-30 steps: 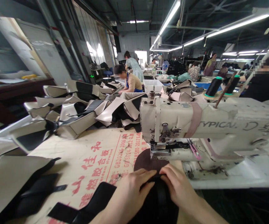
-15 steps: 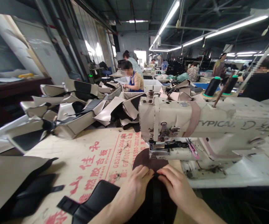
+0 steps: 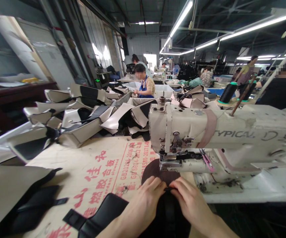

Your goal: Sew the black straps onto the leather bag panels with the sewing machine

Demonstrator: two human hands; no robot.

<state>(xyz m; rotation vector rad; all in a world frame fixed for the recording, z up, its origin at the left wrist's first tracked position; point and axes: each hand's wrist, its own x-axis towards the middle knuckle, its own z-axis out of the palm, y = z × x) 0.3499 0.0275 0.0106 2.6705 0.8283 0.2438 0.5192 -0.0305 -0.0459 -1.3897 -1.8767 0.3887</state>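
In the head view, my left hand (image 3: 146, 198) and my right hand (image 3: 191, 200) are side by side in front of the sewing machine (image 3: 182, 127). The fingers of both are closed in a pinch on a black strap (image 3: 169, 208), which runs down between them over a black piece. Beyond my fingertips lies a dark brown rounded panel (image 3: 153, 170), its far edge next to the machine's needle area. Whether the panel and the black piece are joined is hidden by my hands. A black leather flap piece (image 3: 108, 211) lies left of my left forearm.
Printed plywood (image 3: 118, 158) forms the worktop. Beige and black bag parts (image 3: 80, 125) are heaped behind and at left. Pink-handled snips (image 3: 208, 161) hang at the machine arm. Black thread cones (image 3: 228, 92) stand behind it. A co-worker (image 3: 146, 84) sits beyond the heap.
Both hands stay pinched on the strap, with its black end now showing between the fingertips. The view has shifted slightly. A co-worker at right has changed posture.
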